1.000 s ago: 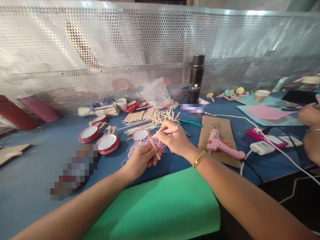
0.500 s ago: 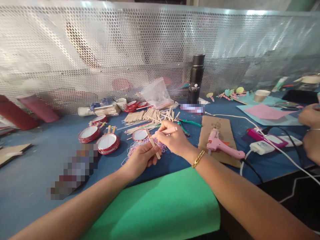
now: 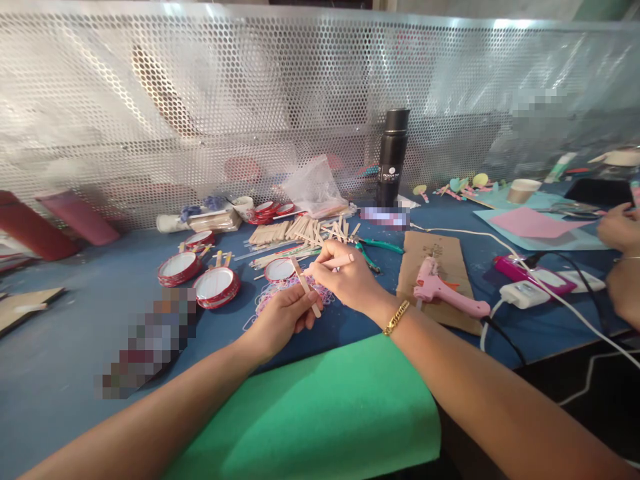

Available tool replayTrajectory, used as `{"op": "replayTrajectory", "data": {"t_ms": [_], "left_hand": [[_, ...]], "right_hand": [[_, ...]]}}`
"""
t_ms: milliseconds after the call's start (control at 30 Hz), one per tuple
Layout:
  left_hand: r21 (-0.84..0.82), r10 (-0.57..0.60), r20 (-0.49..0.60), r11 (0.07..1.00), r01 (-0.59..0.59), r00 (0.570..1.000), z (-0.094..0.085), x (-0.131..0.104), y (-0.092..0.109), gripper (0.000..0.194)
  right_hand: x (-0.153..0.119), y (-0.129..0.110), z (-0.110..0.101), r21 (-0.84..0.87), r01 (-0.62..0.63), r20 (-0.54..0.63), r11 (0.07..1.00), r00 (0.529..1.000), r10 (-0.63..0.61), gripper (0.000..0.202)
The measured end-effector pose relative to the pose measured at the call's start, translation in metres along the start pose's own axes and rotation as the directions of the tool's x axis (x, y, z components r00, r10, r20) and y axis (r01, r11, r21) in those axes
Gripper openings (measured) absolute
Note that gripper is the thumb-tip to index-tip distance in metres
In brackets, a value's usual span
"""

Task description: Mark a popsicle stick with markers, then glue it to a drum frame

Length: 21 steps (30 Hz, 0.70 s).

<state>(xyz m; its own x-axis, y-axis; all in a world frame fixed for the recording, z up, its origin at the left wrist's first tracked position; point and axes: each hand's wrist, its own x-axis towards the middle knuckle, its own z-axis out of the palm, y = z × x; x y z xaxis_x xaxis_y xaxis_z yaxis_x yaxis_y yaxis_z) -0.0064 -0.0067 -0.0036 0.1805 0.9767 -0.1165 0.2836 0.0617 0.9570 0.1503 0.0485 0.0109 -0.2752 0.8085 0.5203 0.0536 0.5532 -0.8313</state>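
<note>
Between the thumb and fingers of my left hand [image 3: 287, 310] is a flat wooden craft stick [image 3: 306, 288], tilted. My right hand [image 3: 345, 277] grips a pale pink pen [image 3: 343, 261] in a writing hold, its tip end close to the upper part of the stick. Below both hands lies a tangle of pink and purple cord [image 3: 265, 300]. A small red-rimmed drum [image 3: 280, 269] sits just behind the stick. To the left are more such drums, one of them a red drum [image 3: 216, 287] with a white top.
Loose craft sticks [image 3: 300, 231] are piled behind my hands, near green-handled pliers [image 3: 383, 247]. A pink glue gun [image 3: 437, 290] rests on cardboard [image 3: 407, 257]. A black bottle [image 3: 393, 160] stands behind. Green sheet [image 3: 320, 413] lies in front; another person's hand [image 3: 617, 230] is at right.
My hands, the craft stick and the pen keep nearly the same place. At the right edge the other person's hand has shifted slightly.
</note>
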Motion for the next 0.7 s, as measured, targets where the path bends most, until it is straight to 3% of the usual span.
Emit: {"op": "replayTrajectory", "data": {"t_ms": [233,433,600,700], "left_hand": [[-0.008,0.0,-0.022,1.0,0.0,1.0,0.0009,0.0004,-0.0008,0.033],[0.003,0.002,-0.008,1.0,-0.001,1.0,0.0011,0.0002,0.0008,0.033],[0.009,0.0,-0.023,1.0,0.0,1.0,0.0005,0.0004,-0.0002,0.034],[0.009,0.0,-0.019,1.0,0.0,1.0,0.0011,-0.0002,-0.0002,0.034]], "right_hand": [[0.0015,-0.0006,-0.0029,-0.017,-0.013,-0.043,1.0,0.999,0.012,0.018],[0.0007,-0.001,-0.0009,0.001,0.009,0.013,1.0,1.0,-0.009,0.016],[0.0011,-0.0009,-0.0024,0.0,-0.006,-0.034,1.0,0.999,0.006,0.017],[0.0009,-0.0016,-0.0023,0.002,0.009,0.0,1.0,1.0,-0.009,0.017]]}}
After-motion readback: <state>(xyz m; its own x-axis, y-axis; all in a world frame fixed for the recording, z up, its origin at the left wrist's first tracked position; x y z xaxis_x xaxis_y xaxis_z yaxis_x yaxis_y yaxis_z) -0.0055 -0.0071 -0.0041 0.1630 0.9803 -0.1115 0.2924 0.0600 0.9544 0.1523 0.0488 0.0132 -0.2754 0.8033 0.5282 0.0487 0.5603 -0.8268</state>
